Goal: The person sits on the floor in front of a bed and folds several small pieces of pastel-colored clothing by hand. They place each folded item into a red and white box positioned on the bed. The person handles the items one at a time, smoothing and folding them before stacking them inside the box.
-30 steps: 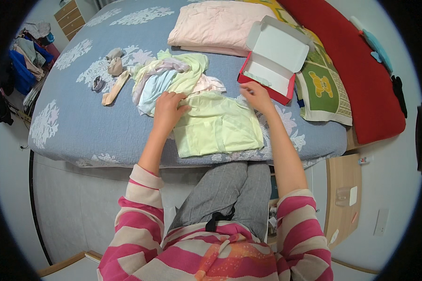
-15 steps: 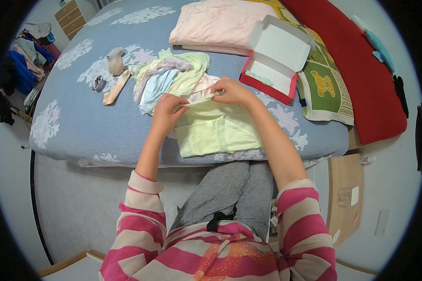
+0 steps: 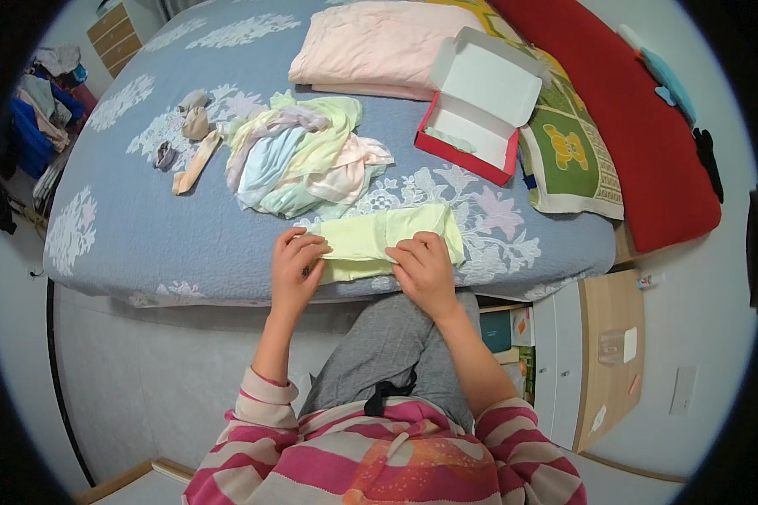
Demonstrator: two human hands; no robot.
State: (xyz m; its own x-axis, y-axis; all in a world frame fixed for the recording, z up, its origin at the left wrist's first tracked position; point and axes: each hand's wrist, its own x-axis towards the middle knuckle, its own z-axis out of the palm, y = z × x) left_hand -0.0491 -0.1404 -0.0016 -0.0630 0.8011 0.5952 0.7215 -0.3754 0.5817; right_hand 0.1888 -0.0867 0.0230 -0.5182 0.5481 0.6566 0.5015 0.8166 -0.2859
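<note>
A pale yellow-green piece of clothing [image 3: 387, 225] lies folded into a narrow band near the bed's front edge; its exact kind does not show. My left hand [image 3: 295, 268] pinches the upper layer's near edge at the left end. Toward the right end, my right hand [image 3: 424, 269] grips the same edge with fingers and thumb. Part of the lower layer shows between the hands. Just beyond lies a loose heap of thin pastel clothes [image 3: 299, 160] in yellow, blue, lilac and pink.
Left of the heap are rolled socks [image 3: 195, 122], a peach sock [image 3: 197, 164] and a small dark bundle [image 3: 164, 155]. An open red-and-white box [image 3: 501, 172] holds a pale green cloth [image 3: 451, 140]. Behind are a folded pink quilt [image 3: 379, 46] and a green bear-patterned blanket [image 3: 568, 168].
Both hands have come down toward me, bringing the garment's far edge over, so it is now a narrower band. The pink cloth in the heap has come into fuller view.
</note>
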